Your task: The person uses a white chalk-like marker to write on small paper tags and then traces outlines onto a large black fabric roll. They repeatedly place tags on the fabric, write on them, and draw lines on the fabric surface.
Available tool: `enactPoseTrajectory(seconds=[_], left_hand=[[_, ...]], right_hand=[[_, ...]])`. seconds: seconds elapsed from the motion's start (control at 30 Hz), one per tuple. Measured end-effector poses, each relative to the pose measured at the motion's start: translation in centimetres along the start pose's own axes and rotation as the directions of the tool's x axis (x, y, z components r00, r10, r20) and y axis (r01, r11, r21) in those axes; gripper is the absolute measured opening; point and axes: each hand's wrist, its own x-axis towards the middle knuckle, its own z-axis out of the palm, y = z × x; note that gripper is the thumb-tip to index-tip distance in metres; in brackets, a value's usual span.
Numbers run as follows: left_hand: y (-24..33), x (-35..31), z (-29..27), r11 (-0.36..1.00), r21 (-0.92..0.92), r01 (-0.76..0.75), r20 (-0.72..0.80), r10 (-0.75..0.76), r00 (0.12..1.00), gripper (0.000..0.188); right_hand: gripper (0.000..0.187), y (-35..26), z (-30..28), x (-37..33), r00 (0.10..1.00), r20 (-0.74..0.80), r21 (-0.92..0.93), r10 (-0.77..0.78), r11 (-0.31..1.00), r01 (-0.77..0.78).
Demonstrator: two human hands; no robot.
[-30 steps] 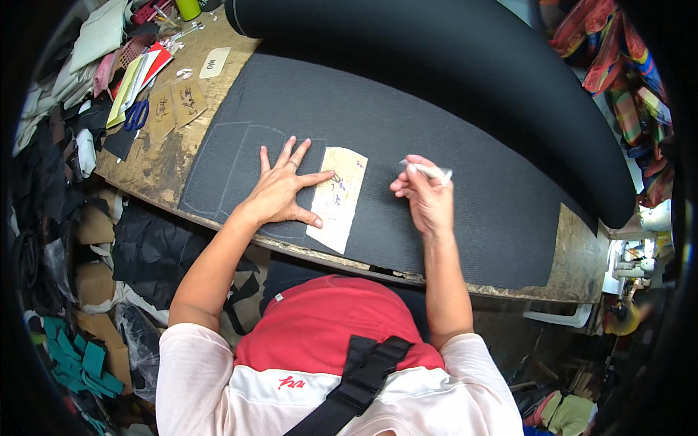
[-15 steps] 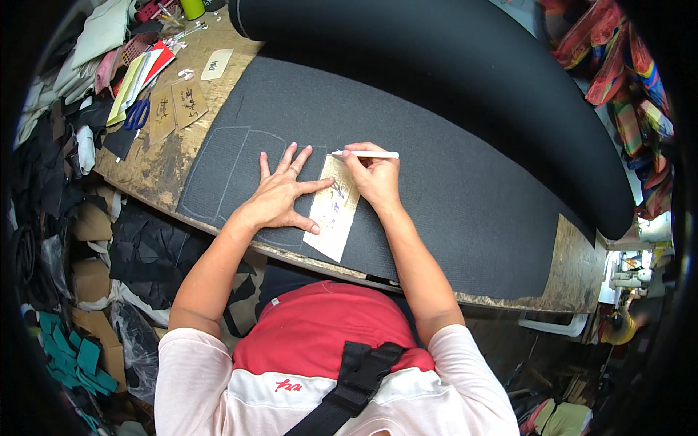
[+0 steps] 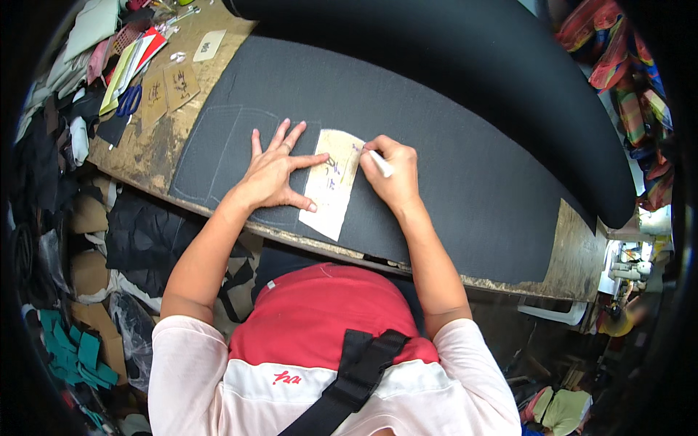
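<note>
Template (image 3: 334, 195) pinned by left hand (image 3: 267, 179), fingers splayed wide; white pen (image 3: 382, 166) pinched in right hand (image 3: 398, 173), fingers closed.

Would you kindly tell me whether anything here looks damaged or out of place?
The wooden table looks worn and stained at left, and dark scraps lie heaped below. Nothing odd shows by the pale template.

1. A worn wooden table (image 3: 149, 149), its surface stained dark in patches.
2. Black fabric (image 3: 465, 196), lying flat across most of it.
3. Left of that, two brown cards (image 3: 180, 86), a pale card (image 3: 209, 45) and blue-handled scissors (image 3: 131, 97).
</note>
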Motion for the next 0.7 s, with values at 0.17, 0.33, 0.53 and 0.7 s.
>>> enactPoseTrajectory(seconds=[0.17,0.33,0.53,0.7], left_hand=[[0.0,-0.1,0.0,1.0,-0.017,-0.008,-0.013,0.008,1.0,0.099],[0.5,0.1,-0.2,1.0,-0.001,0.014,0.027,-0.014,1.0,0.097],[1.6,0.5,-1.6,0.999,0.037,0.039,0.1,-0.043,0.994,0.097],[2.5,2.1,-2.7,0.991,0.108,-0.083,0.18,0.063,0.982,0.084]], right_hand=[[0.009,-4.1,-1.6,-6.2,0.949,0.29,-0.116,-0.119,0.981,0.158],[0.009,-6.3,-1.9,-8.6,0.867,0.457,0.301,-0.198,0.952,0.059],[0.011,-6.6,0.4,-8.2,0.893,0.334,0.166,-0.301,0.952,0.259],[0.008,-6.4,-5.0,-10.0,0.947,0.311,-0.091,-0.08,0.989,0.113]])
